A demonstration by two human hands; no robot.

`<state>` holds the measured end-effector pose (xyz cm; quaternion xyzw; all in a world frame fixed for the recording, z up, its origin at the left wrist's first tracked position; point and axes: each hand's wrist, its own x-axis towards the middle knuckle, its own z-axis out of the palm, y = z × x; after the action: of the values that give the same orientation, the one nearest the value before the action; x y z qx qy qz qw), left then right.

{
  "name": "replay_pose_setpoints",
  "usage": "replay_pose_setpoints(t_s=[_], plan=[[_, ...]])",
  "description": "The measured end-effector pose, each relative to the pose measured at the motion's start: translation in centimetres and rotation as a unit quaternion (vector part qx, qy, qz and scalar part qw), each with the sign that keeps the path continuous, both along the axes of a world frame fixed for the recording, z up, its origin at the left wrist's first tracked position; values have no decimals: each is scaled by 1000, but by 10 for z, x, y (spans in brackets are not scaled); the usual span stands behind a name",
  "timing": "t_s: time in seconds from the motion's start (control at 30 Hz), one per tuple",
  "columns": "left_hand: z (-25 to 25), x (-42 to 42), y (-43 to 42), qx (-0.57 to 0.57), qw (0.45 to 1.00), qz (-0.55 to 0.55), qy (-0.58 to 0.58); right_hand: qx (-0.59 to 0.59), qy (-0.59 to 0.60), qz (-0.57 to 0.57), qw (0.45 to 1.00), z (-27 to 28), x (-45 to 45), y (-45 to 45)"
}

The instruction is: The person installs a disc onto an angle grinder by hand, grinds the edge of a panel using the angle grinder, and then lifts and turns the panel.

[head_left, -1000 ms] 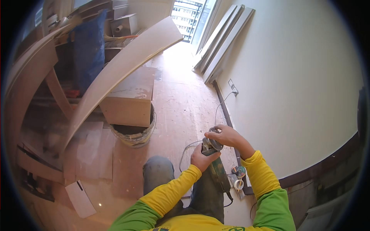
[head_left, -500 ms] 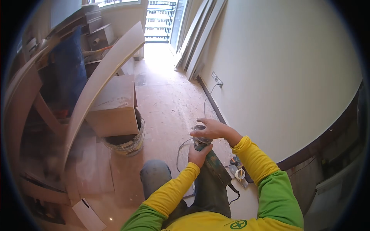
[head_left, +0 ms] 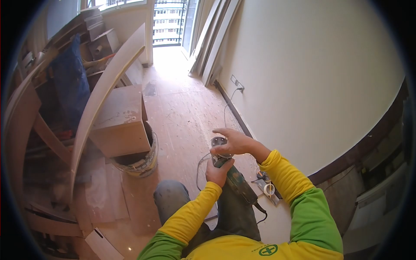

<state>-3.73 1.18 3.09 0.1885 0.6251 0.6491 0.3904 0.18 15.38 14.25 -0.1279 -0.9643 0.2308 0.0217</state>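
A green angle grinder (head_left: 238,183) lies slanted in front of my legs, its head pointing away from me. My left hand (head_left: 218,172) is wrapped round the body just behind the head. At the head is a round disc (head_left: 219,141). My right hand (head_left: 236,143) is over the disc, thumb across its near side and index finger stretched out past its far side. Whether the other fingers touch the disc is hidden. A black cord (head_left: 262,210) leaves the grinder's rear end.
A box-shaped board piece (head_left: 119,112) rests on a dirty bucket (head_left: 145,167) at left, beside a long curved panel (head_left: 102,93). A tape roll (head_left: 269,189) lies on the floor at right. A cable (head_left: 225,108) runs to the wall socket (head_left: 237,83). Long boards (head_left: 216,41) lean by the doorway.
The view has shifted slightly, so the room sits further left. My right index finger has straightened away from the disc. My left hand keeps its grip on the grinder.
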Motion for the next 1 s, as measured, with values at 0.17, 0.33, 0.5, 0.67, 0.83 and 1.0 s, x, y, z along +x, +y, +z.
replay_pose_setpoints(t_s=[0.17, 0.33, 0.5, 0.67, 0.83, 1.0], plan=[[-20, 5, 10, 50, 999, 10, 11, -49, -227, -188, 954, 26, -14, -15], [-15, 3, 9, 54, 998, 7, 11, -61, -116, -77, 988, 23, -1, -5], [-27, 4, 14, 64, 997, 12, 28, -17, -130, -212, 969, 19, -4, -9], [-21, 5, 10, 27, 999, 16, 38, -75, -156, -91, 981, 28, 2, -2], [-22, 3, 12, 43, 998, 10, 50, -58, -133, -219, 965, 7, -8, -12], [-14, 2, 9, 11, 999, 12, 48, -38, -171, -185, 967, 11, -10, -19]])
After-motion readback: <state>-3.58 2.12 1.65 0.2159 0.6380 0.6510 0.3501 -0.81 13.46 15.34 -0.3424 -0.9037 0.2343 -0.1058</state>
